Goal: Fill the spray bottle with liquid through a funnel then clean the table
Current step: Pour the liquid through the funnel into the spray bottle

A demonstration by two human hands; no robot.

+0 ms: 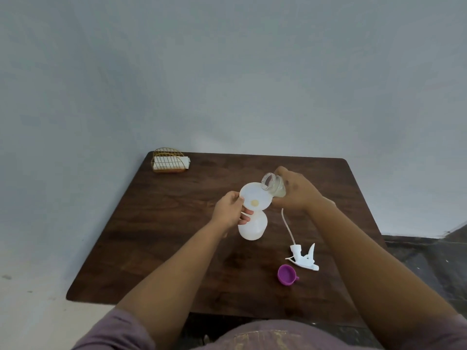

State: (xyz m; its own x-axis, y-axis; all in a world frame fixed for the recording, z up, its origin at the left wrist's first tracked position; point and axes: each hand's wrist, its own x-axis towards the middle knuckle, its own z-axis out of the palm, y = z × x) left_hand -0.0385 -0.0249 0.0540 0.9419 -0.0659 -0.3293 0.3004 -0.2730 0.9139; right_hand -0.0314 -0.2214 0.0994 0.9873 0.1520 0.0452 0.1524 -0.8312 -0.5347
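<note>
Filling the lower middle of the frame, the dark wooden tabletop (156, 243) carries everything. At its centre stands the white spray bottle (252, 227), uncapped, with a wide white funnel (255, 197) seated in its neck; a small pool of yellowish liquid shows at the funnel's throat. The right hand (298, 192) has its fingers wrapped round a clear glass jar (274, 185), tilted with its open mouth over the funnel's upper right rim and pale liquid inside. The left hand (228, 210) pinches the funnel's left rim, thumb on top and fingers below. In the upper left corner of the tabletop sits a gold wire napkin holder (168, 161) with white napkins. Lower right of the bottle lies the white spray trigger head (303, 257) with its dip tube, and just below it a small purple cap (286, 274).
</note>
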